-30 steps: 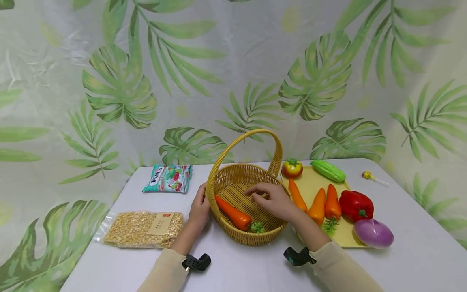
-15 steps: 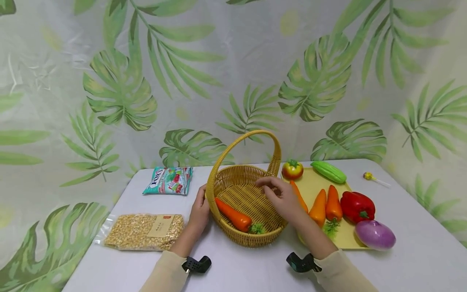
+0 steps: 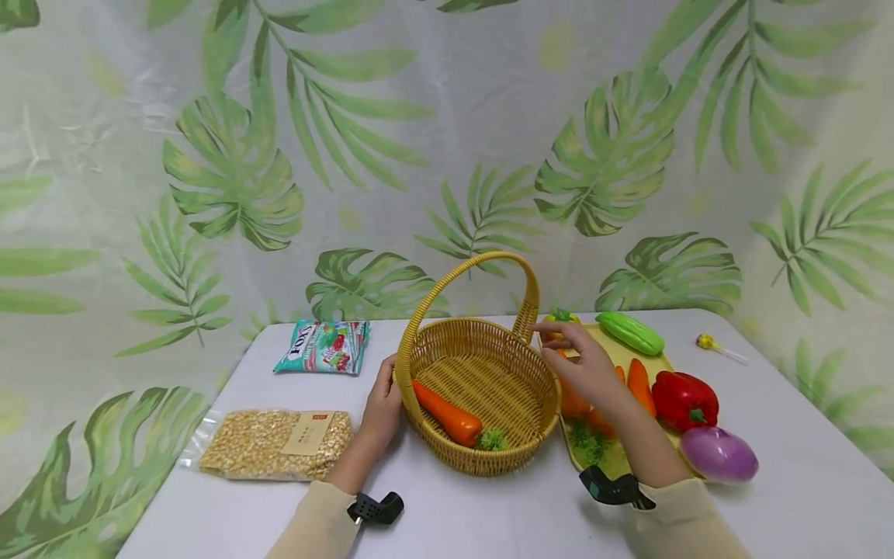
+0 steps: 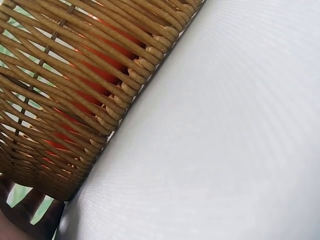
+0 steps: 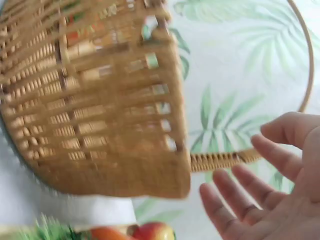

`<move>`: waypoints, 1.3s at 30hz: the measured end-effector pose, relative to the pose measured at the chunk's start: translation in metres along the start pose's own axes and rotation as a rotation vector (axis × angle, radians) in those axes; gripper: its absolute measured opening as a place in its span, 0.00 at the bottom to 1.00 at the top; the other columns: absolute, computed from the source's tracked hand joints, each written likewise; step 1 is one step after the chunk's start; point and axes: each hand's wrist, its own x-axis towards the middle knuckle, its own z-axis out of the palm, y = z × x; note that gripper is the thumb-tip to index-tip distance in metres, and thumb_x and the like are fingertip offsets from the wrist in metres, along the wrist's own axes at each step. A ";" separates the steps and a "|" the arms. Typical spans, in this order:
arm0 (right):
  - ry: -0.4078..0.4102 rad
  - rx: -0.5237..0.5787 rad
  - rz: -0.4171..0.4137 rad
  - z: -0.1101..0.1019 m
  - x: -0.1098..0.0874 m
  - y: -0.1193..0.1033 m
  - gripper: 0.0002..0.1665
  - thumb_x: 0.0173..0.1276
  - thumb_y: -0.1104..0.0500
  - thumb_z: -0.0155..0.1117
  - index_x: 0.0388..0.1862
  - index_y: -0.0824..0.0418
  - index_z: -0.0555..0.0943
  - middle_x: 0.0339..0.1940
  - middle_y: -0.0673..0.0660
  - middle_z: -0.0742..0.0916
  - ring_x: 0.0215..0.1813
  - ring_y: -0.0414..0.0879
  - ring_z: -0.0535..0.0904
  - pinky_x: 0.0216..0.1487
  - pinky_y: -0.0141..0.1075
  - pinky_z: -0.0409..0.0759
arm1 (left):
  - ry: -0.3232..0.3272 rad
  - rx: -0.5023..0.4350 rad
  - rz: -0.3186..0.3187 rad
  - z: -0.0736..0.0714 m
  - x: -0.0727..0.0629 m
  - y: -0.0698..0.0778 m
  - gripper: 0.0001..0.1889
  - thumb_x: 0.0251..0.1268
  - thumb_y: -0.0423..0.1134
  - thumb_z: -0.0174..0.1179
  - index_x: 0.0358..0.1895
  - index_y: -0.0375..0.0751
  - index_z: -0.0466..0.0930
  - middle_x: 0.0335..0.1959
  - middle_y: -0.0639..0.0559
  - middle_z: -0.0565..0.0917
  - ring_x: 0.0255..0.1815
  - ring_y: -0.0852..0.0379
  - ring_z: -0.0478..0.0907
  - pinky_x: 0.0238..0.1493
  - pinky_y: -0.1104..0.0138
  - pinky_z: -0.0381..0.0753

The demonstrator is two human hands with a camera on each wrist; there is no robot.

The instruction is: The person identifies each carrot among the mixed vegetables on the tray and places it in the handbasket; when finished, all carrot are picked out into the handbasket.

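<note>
A wicker basket with a tall arched handle stands on the white table. Inside it lies an orange carrot with a green tuft, glimpsed as orange through the weave in the left wrist view. My left hand holds the basket's left side, its fingers partly hidden behind the wicker. Just beyond the right rim, my right hand hovers with loosely bent fingers and holds nothing. Below and around it, several more carrots lie on a yellow tray, partly covered by the hand and forearm.
On or by the tray are a tomato, a green gourd-like vegetable, a red bell pepper and a purple onion. A lollipop lies far right. Leftward sit a FOX'S candy bag and a bag of yellow kernels.
My right hand has moved rightward from above the basket's inside to past its right rim, over the tray's near-left part. The left hand, basket and carrot in it have stayed put.
</note>
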 end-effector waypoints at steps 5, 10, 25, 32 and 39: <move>-0.038 -0.018 0.061 -0.014 -0.003 0.011 0.25 0.78 0.53 0.55 0.71 0.51 0.70 0.73 0.60 0.71 0.67 0.62 0.72 0.60 0.60 0.78 | -0.009 -0.002 -0.003 0.000 -0.001 -0.001 0.19 0.80 0.51 0.44 0.68 0.55 0.67 0.72 0.50 0.71 0.75 0.53 0.63 0.77 0.50 0.59; -0.094 -0.051 0.124 -0.024 -0.003 0.025 0.27 0.78 0.51 0.55 0.73 0.52 0.69 0.75 0.61 0.69 0.68 0.64 0.71 0.60 0.61 0.76 | 0.007 -0.002 -0.027 0.001 -0.003 -0.002 0.19 0.79 0.50 0.45 0.68 0.56 0.67 0.72 0.50 0.71 0.75 0.52 0.63 0.77 0.50 0.60; -0.270 -0.081 0.221 -0.037 -0.003 0.053 0.31 0.75 0.51 0.59 0.73 0.60 0.68 0.72 0.68 0.72 0.66 0.67 0.74 0.63 0.56 0.78 | 0.003 -0.007 -0.022 0.001 -0.003 -0.002 0.19 0.80 0.49 0.45 0.68 0.55 0.68 0.71 0.52 0.72 0.74 0.54 0.64 0.77 0.52 0.60; -0.319 -0.117 0.195 -0.034 -0.003 0.060 0.30 0.74 0.53 0.61 0.71 0.61 0.70 0.71 0.69 0.74 0.66 0.67 0.75 0.61 0.54 0.80 | 0.006 0.014 -0.020 -0.001 -0.002 -0.002 0.21 0.79 0.52 0.46 0.69 0.55 0.67 0.72 0.51 0.71 0.75 0.53 0.63 0.77 0.50 0.60; -0.339 -0.160 0.183 -0.034 -0.002 0.063 0.28 0.72 0.54 0.63 0.68 0.56 0.74 0.72 0.69 0.71 0.65 0.69 0.75 0.59 0.56 0.81 | -0.007 0.006 -0.024 -0.001 0.000 -0.002 0.21 0.79 0.52 0.45 0.70 0.55 0.66 0.72 0.51 0.70 0.75 0.53 0.63 0.76 0.51 0.61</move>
